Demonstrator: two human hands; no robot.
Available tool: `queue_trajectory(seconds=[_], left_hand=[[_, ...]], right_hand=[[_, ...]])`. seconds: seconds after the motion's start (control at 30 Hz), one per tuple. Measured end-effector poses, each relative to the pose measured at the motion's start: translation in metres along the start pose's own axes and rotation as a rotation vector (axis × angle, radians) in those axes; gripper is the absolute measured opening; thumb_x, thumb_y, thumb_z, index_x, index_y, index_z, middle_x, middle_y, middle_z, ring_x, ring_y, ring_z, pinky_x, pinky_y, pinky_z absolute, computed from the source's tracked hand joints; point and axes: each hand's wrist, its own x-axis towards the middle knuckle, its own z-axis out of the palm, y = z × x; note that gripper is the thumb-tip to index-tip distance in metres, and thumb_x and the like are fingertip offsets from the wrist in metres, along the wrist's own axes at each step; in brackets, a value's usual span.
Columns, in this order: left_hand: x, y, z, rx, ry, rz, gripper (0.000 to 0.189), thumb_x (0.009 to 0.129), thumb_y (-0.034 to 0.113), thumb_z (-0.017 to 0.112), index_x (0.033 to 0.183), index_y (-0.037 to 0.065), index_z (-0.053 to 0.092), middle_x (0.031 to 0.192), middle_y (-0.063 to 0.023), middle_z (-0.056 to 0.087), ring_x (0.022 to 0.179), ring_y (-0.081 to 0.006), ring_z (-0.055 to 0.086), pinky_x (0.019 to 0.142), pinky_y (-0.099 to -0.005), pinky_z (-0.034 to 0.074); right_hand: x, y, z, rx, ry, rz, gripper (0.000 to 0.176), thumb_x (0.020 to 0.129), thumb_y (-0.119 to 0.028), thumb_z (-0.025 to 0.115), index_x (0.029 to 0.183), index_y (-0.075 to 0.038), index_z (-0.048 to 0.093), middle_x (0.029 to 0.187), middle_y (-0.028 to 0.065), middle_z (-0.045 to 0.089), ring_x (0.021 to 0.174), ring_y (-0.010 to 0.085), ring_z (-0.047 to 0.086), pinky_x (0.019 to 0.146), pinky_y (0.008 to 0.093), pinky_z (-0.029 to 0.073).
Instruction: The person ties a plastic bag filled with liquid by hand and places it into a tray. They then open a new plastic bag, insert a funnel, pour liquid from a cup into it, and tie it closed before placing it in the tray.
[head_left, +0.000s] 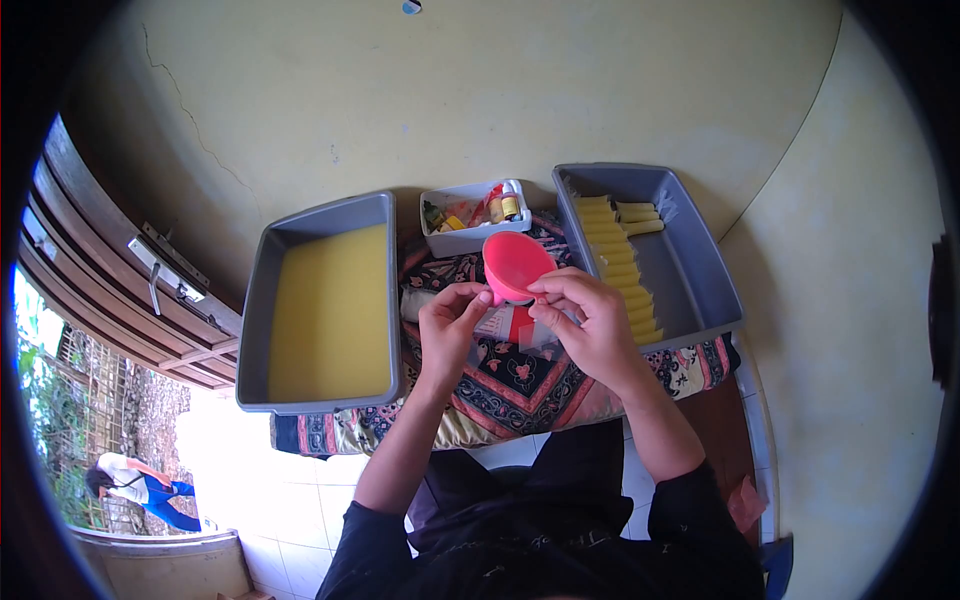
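Observation:
A pink funnel [518, 262] is up over the table's middle, its wide mouth facing me. My left hand [450, 325] pinches it low on the left, thumb against forefinger. On the other side my right hand [588, 315] has its thumb and fingers closed at the funnel's lower right edge. Below the hands, a red and white packet [508, 322] and clear plastic [540, 338] lie on the patterned cloth [522, 375]. I cannot tell whether some of that plastic is in my right fingers.
A grey tub [394, 300] of yellow liquid stands left. Another grey tub [700, 270], right, holds a row of filled yellow tubes [615, 260]. Behind the funnel sits a white box [460, 240] with small bottles. A person [150, 488] is outside the doorway at far left.

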Motion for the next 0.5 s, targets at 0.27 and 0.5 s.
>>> queue_trajectory(seconds=[0.27, 0.5], left_hand=[[-0.002, 0.014, 0.007, 0.034, -0.033, 0.024, 0.023, 0.083, 0.000, 0.068, 0.104, -0.006, 0.061, 0.094, -0.0076, 0.067, 0.090, -0.0113, 0.062, 0.082, -0.0251, 0.050], [0.001, 0.008, -0.004, 0.115, -0.039, -0.019, 0.026, 0.084, 0.002, 0.068, 0.108, -0.006, 0.061, 0.097, -0.0079, 0.068, 0.088, -0.0099, 0.062, 0.080, -0.0232, 0.049]], right_hand=[[0.011, -0.009, 0.005, -0.031, -0.016, -0.036, 0.021, 0.081, 0.000, 0.068, 0.100, 0.004, 0.063, 0.096, 0.0125, 0.064, 0.083, 0.0192, 0.068, 0.072, 0.0276, 0.056], [0.013, 0.006, 0.019, 0.217, 0.114, -0.037, 0.024, 0.084, -0.005, 0.068, 0.105, 0.004, 0.058, 0.088, 0.0090, 0.063, 0.078, 0.0144, 0.065, 0.070, 0.0263, 0.055]])
